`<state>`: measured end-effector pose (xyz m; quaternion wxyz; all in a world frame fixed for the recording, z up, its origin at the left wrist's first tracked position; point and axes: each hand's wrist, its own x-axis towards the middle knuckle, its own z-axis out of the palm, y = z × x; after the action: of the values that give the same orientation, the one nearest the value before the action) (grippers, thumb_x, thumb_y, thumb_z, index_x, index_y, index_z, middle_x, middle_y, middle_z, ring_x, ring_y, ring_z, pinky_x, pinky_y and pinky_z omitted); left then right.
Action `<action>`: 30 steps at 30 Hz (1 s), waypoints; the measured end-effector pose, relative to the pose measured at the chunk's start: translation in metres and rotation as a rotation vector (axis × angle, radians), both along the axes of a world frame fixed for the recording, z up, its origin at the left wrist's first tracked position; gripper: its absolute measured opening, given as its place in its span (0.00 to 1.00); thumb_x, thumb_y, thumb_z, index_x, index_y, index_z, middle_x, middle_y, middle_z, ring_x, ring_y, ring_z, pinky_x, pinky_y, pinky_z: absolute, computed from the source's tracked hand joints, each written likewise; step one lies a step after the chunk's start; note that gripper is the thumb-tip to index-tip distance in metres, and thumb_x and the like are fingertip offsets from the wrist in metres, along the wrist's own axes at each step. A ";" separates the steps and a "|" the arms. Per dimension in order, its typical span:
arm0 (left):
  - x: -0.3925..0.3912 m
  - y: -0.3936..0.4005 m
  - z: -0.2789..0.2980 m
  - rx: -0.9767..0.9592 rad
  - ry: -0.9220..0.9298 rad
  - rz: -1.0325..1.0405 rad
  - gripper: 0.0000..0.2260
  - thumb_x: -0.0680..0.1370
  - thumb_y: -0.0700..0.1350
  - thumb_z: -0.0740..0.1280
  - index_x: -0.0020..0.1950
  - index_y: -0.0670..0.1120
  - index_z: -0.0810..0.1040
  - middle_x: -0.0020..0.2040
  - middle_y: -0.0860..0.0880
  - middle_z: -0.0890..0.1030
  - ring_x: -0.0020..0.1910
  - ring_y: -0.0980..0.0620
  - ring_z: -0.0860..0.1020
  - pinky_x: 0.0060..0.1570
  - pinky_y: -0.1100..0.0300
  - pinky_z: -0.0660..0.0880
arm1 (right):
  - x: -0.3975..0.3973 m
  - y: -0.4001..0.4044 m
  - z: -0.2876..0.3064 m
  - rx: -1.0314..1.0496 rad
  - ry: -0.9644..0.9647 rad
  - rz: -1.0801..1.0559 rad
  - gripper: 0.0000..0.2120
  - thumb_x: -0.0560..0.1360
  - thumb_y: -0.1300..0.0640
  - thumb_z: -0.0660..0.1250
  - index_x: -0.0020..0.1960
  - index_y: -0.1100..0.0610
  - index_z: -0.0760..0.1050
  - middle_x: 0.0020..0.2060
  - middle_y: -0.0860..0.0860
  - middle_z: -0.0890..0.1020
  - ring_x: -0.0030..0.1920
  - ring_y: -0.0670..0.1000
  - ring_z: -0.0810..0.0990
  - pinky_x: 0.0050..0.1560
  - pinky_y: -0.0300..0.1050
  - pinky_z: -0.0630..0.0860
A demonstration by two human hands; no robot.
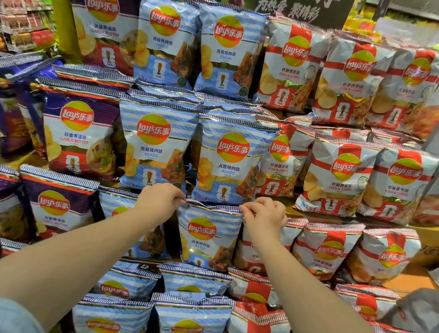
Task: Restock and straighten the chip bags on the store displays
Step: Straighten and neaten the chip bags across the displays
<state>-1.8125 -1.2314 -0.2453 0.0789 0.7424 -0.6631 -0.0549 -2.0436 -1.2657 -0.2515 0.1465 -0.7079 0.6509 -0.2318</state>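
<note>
Two hands pinch the crimped top seal of one blue Asado chip bag (208, 234) just below centre: the left hand (159, 200) grips its ten o'clock corner, the right hand (263, 217) its two o'clock corner. The bag stands upright in its row, so this one looks nearly squared. Upper tiers of Fish & Chips bags (334, 178) at three o'clock look tidy. Garlic Butter bags (17, 100) at nine o'clock lean, and the lowest blue bags (108, 322) at six o'clock slump, so straightening likely remains.
</note>
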 end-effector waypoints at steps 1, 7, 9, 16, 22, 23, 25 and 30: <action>-0.002 0.000 0.001 -0.014 0.031 -0.014 0.13 0.81 0.51 0.61 0.62 0.51 0.79 0.57 0.52 0.81 0.53 0.51 0.79 0.47 0.56 0.77 | -0.004 -0.001 -0.001 0.003 -0.041 -0.004 0.12 0.78 0.46 0.63 0.51 0.48 0.83 0.58 0.44 0.74 0.63 0.51 0.62 0.62 0.46 0.55; 0.000 -0.002 -0.001 -0.062 0.132 -0.021 0.14 0.81 0.49 0.62 0.66 0.49 0.76 0.63 0.50 0.75 0.61 0.50 0.74 0.58 0.53 0.74 | -0.023 -0.010 -0.007 0.051 -0.160 -0.033 0.10 0.76 0.45 0.65 0.50 0.47 0.83 0.58 0.42 0.75 0.64 0.50 0.62 0.65 0.48 0.58; -0.002 -0.001 -0.001 -0.038 0.073 -0.011 0.14 0.82 0.48 0.60 0.66 0.51 0.76 0.63 0.50 0.74 0.60 0.49 0.74 0.56 0.52 0.75 | -0.025 -0.011 -0.010 0.066 -0.169 -0.018 0.10 0.77 0.45 0.64 0.50 0.47 0.83 0.57 0.40 0.76 0.64 0.49 0.63 0.64 0.48 0.58; -0.013 0.006 0.008 0.077 -0.430 -0.059 0.15 0.77 0.33 0.63 0.62 0.45 0.73 0.56 0.45 0.72 0.55 0.44 0.72 0.37 0.56 0.68 | -0.020 -0.011 -0.007 0.069 -0.082 0.048 0.12 0.79 0.46 0.61 0.54 0.47 0.82 0.57 0.39 0.76 0.64 0.49 0.62 0.59 0.44 0.55; -0.012 0.004 0.021 0.103 -0.503 -0.093 0.16 0.78 0.33 0.61 0.64 0.45 0.72 0.57 0.45 0.74 0.57 0.44 0.73 0.39 0.56 0.68 | -0.020 -0.012 -0.006 0.071 0.016 0.057 0.12 0.80 0.48 0.60 0.54 0.48 0.81 0.57 0.41 0.78 0.65 0.48 0.64 0.60 0.46 0.55; -0.013 0.003 0.023 0.092 -0.495 -0.101 0.15 0.78 0.33 0.61 0.63 0.45 0.72 0.56 0.45 0.74 0.56 0.44 0.73 0.38 0.56 0.67 | -0.019 -0.012 -0.007 0.068 -0.010 0.020 0.12 0.79 0.48 0.61 0.54 0.48 0.82 0.57 0.41 0.79 0.65 0.48 0.64 0.60 0.46 0.56; -0.015 0.001 0.027 0.064 -0.463 -0.120 0.15 0.77 0.33 0.61 0.62 0.45 0.73 0.56 0.45 0.74 0.55 0.44 0.73 0.37 0.56 0.67 | -0.019 -0.012 -0.009 0.068 -0.051 -0.049 0.12 0.79 0.47 0.61 0.54 0.48 0.82 0.57 0.42 0.79 0.65 0.49 0.64 0.62 0.48 0.57; -0.004 0.008 0.023 -0.022 -0.164 -0.071 0.13 0.82 0.49 0.60 0.65 0.51 0.76 0.61 0.50 0.75 0.58 0.48 0.75 0.51 0.53 0.77 | -0.019 -0.011 -0.007 0.032 0.075 0.035 0.17 0.77 0.41 0.61 0.62 0.45 0.76 0.62 0.43 0.75 0.66 0.51 0.63 0.63 0.50 0.58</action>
<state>-1.8165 -1.2233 -0.2219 0.0305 0.7195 -0.6937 0.0104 -2.0628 -1.2766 -0.2586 0.1372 -0.7249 0.6471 -0.1921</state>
